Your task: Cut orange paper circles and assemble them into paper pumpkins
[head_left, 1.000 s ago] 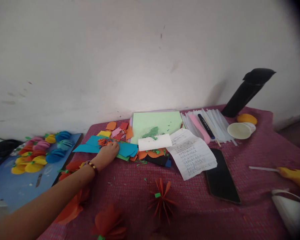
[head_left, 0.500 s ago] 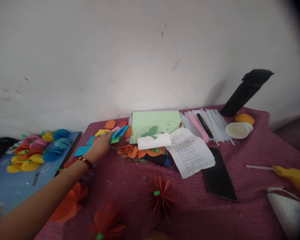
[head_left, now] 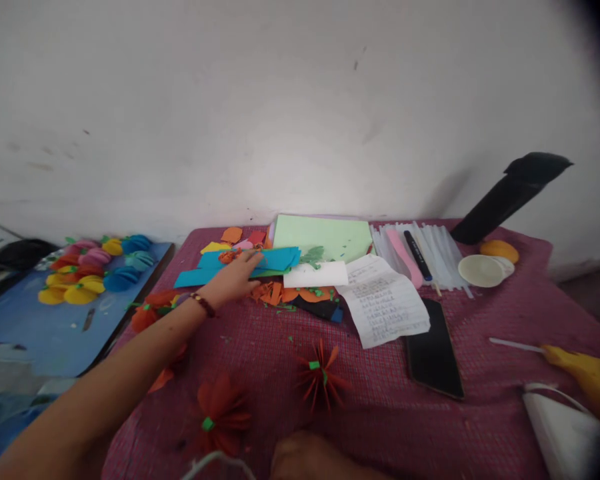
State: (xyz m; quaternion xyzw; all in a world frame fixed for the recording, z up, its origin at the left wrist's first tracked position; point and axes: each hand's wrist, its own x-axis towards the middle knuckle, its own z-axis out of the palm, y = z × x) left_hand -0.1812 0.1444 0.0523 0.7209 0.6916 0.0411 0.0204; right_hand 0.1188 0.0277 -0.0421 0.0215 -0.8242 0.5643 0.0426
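Note:
My left hand (head_left: 234, 277) reaches to the back left of the table, its fingers stretched over blue paper strips (head_left: 280, 259) and touching them. Crumpled orange paper bits (head_left: 230, 256) lie on the strips beside the hand. At the bottom edge, my right hand (head_left: 305, 457) is partly in view and blurred, its fingers hidden. Near it stand two red-orange paper flowers with green tabs, one a folded flower (head_left: 223, 407), the other a spiky flower (head_left: 324, 377). More orange flowers (head_left: 147, 313) sit under my left forearm.
A light green sheet (head_left: 320, 233), white paper roll (head_left: 320, 273), handwritten note (head_left: 385, 310), phone (head_left: 435, 353), clear glue sticks (head_left: 437, 253) and paper cup (head_left: 483, 271) lie about. A yellow glue gun (head_left: 580, 373) is at right. Finished paper pumpkins (head_left: 83, 283) rest on a blue board (head_left: 55, 333).
My left hand has gone from holding blue and green paper pieces to resting over blue strips now lying flat. My right hand has come further into view; the camera view has shifted slightly.

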